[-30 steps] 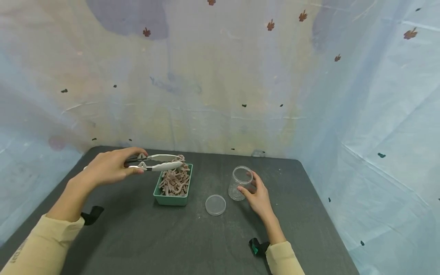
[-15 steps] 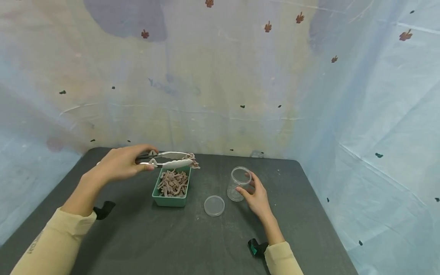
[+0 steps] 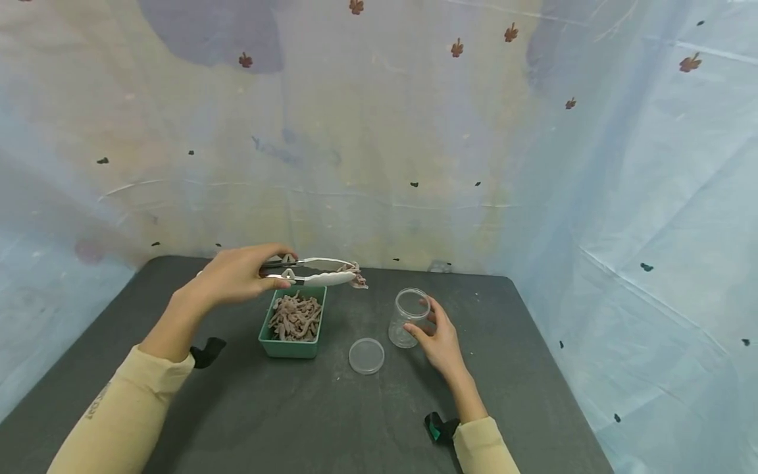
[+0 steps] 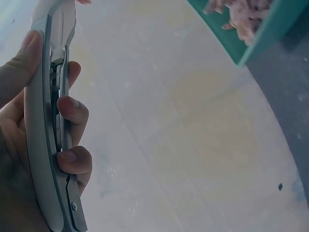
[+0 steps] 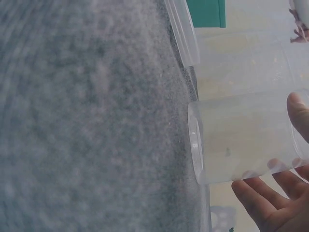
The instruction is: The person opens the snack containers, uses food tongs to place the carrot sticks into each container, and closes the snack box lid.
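My left hand point(image 3: 239, 275) grips a pair of tongs point(image 3: 326, 279) with white tips, fingers wrapped round the handles in the left wrist view. Between the tips is a clump of brownish-grey strips point(image 3: 358, 276), held in the air to the right of a green tray point(image 3: 288, 351). More of the same strips point(image 3: 295, 317) fill that tray. A clear plastic jar point(image 3: 403, 337) stands upright on the table, its mouth uncovered. My right hand point(image 3: 439, 339) holds the jar from its right side, thumb in front and fingers behind; nothing shows inside the jar in the right wrist view.
A clear round lid point(image 3: 366, 356) lies on the dark table point(image 3: 308, 415) between the tray and the jar. A small transparent object point(image 3: 440, 266) sits at the back edge. Patterned plastic sheeting point(image 3: 343, 131) hangs behind the table and along its sides.
My left hand has carried the tongs rightward from over the tray, lifting a clump of strips out of it. My right hand keeps its hold on the jar.
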`<state>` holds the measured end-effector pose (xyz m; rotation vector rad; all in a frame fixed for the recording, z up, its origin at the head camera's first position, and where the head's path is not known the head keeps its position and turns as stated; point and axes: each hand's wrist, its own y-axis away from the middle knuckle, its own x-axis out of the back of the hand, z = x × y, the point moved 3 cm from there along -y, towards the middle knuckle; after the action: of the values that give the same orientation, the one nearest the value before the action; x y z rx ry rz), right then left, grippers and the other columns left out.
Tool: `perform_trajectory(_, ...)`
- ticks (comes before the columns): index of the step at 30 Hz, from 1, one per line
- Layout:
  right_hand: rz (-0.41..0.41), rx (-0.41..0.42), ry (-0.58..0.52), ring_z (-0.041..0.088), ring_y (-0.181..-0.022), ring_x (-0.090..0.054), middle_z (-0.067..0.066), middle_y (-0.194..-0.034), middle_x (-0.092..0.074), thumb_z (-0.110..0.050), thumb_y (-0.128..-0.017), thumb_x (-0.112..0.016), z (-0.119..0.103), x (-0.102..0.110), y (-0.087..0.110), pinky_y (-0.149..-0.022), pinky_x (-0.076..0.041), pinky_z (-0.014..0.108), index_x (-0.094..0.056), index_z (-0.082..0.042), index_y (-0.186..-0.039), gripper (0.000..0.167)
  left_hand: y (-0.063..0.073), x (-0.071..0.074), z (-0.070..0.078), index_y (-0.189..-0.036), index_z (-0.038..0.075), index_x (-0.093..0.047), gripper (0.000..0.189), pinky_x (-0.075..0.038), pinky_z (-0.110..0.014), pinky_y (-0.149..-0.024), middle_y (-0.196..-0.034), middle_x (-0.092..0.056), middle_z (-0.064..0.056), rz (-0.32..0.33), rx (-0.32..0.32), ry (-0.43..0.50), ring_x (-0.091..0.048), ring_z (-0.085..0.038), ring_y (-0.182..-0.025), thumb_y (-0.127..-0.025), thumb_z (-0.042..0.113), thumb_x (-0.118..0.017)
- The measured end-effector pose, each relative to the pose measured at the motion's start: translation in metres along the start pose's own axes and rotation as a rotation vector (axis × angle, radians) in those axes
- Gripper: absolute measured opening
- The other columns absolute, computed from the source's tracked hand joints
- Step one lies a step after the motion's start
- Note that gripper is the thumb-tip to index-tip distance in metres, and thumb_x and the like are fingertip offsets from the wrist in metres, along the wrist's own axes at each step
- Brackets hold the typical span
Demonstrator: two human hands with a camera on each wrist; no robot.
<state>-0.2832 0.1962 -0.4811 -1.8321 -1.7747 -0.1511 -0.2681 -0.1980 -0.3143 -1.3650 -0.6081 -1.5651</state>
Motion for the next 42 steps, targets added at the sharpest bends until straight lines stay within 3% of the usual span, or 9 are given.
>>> perform_trajectory(8,-0.007,-0.015,-0.009,0.037,-0.135,-0.055,0.011,-0.153,-0.052,-0.025,-0.09,-0.084,-0.002,0.0,0.0,-0.102,-0.054,0.049,-0.04,-0.011,-0.158,0.083,-0.02,-0.009,0.014,-0.145,0.03,-0.058,0.056,-0.053,-0.047,-0.075,-0.14,-0.065,-0.002,-0.004,-0.04,0.012,-0.069,-0.026,-0.109,-0.096,0.052,-0.072)
perform_trajectory(17,-0.007,-0.027,-0.019,0.037,-0.136,-0.054,0.012,-0.153,-0.052,-0.025,-0.09,-0.084,0.0,-0.001,-0.001,-0.102,-0.053,0.048,-0.04,-0.011,-0.159,0.083,-0.039,-0.019,0.03,-0.144,0.033,-0.058,0.053,-0.048,-0.039,-0.067,-0.136,-0.066,0.003,-0.008,-0.078,0.023,-0.067,-0.016,-0.091,-0.095,0.049,-0.074)
perform_trajectory(23,-0.005,-0.025,-0.012,0.038,-0.135,-0.055,0.013,-0.153,-0.051,-0.024,-0.091,-0.084,-0.001,-0.002,0.0,-0.102,-0.053,0.049,-0.041,-0.011,-0.158,0.08,-0.048,-0.027,0.04,-0.143,0.035,-0.058,0.054,-0.048,-0.037,-0.067,-0.135,-0.067,0.005,-0.013,-0.107,0.027,-0.065,-0.012,-0.086,-0.094,0.055,-0.071)
perform_trajectory(28,0.0,-0.025,-0.012,0.039,-0.135,-0.054,0.013,-0.153,-0.051,-0.024,-0.091,-0.084,-0.001,-0.001,0.0,-0.102,-0.053,0.049,-0.04,-0.01,-0.158,0.081,-0.058,-0.032,0.05,-0.142,0.035,-0.059,0.052,-0.046,-0.036,-0.064,-0.13,-0.068,0.006,-0.027,-0.135,0.02,-0.062,-0.01,-0.078,-0.095,0.051,-0.073)
perform_trajectory(37,-0.003,-0.027,-0.003,0.04,-0.135,-0.054,0.017,-0.155,-0.047,-0.024,-0.09,-0.084,0.0,-0.001,-0.001,-0.103,-0.053,0.049,-0.037,-0.008,-0.159,0.085,-0.075,-0.041,0.066,-0.142,0.033,-0.06,0.051,-0.055,-0.045,-0.079,-0.133,-0.068,0.004,-0.073,-0.17,0.021,-0.069,-0.014,-0.094,-0.095,0.047,-0.075)
perform_trajectory(42,-0.006,-0.026,0.002,0.041,-0.135,-0.055,0.019,-0.156,-0.046,-0.023,-0.091,-0.084,0.0,-0.001,-0.001,-0.102,-0.053,0.049,-0.037,-0.008,-0.159,0.084,-0.085,-0.049,0.072,-0.142,0.031,-0.06,0.052,-0.053,-0.041,-0.075,-0.133,-0.068,0.005,-0.101,-0.192,-0.001,-0.065,-0.009,-0.086,-0.095,0.049,-0.074)
